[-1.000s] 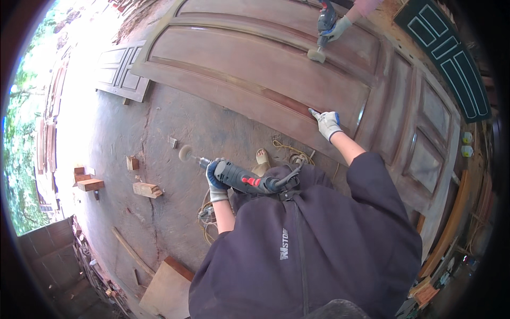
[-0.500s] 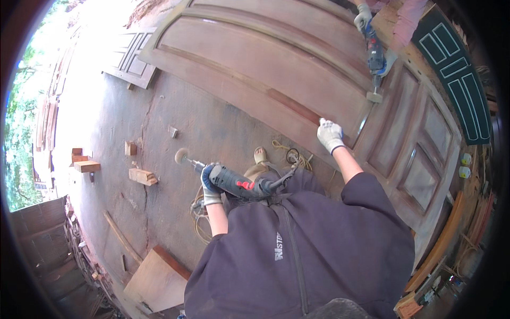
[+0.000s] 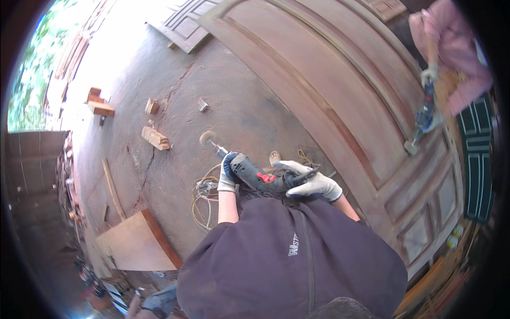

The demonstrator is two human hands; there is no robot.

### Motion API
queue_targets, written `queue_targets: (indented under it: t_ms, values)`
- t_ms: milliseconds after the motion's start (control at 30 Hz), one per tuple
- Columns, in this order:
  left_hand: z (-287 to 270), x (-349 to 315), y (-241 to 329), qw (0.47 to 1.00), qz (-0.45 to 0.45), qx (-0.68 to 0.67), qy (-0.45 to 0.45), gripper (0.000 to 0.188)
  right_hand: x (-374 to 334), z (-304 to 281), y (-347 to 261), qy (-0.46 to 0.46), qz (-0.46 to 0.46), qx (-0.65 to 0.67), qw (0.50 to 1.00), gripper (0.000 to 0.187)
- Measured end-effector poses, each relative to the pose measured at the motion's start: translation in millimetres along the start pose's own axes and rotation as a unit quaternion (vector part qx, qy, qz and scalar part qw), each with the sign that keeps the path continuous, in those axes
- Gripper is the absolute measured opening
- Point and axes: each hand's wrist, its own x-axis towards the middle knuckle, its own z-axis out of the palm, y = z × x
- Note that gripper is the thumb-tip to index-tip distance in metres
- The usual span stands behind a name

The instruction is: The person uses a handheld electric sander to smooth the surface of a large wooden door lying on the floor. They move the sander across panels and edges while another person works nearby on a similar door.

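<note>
black plastic and a red trigger make up the body of the power tool (image 3: 258,176), a long sander or grinder with a round pad (image 3: 206,138) on a thin shaft at its front end. it is held in the air in front of the person's chest, above the concrete floor (image 3: 175,133), pad pointing away and to the left. it looks stiff and fairly heavy, the weight probably toward the motor, so two hands seem right: one near the nose, one at the rear handle. the casing looks hard and may be slippery, though the knit gloves should help.

left hand (image 3: 227,173), gloved in white and blue, has its fingers clenched around the front of the body just behind the shaft. right hand (image 3: 312,181), in a white glove, has its fingers wrapped over the rear end where the cord leaves; the tool lies under its palm. a tangle of cable (image 3: 203,199) lies on the floor below. the big brown wooden door (image 3: 340,90) lies flat to the right, where another person's gloved hand (image 3: 429,74) holds a second tool (image 3: 422,122) on it
</note>
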Motion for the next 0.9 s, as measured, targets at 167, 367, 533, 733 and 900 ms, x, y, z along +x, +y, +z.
queue_targets:
  t_ms: [167, 367, 533, 733, 900]
  values:
    - [-23, 35, 55, 0.998, -0.019, -0.049, -0.044, 0.012, 100, 31, -3, -0.029, 0.020, 0.252, 0.967, 0.042]
    - [-19, 67, 101, 0.997, 0.008, -0.072, -0.001, 0.013, 178, 39, 21, 0.155, 0.080, 0.240, 0.955, 0.007]
    - [9, 97, 147, 0.998, -0.032, -0.055, 0.028, 0.018, 221, 28, 32, 0.220, 0.084, 0.308, 0.922, 0.003]
    - [73, 177, 214, 0.994, -0.089, 0.014, -0.056, 0.017, 267, -5, 51, 0.340, -0.010, 0.402, 0.850, 0.016]
    - [137, 271, 266, 0.976, -0.057, 0.170, -0.124, 0.017, 323, -45, 58, 0.436, -0.091, 0.458, 0.770, 0.021]
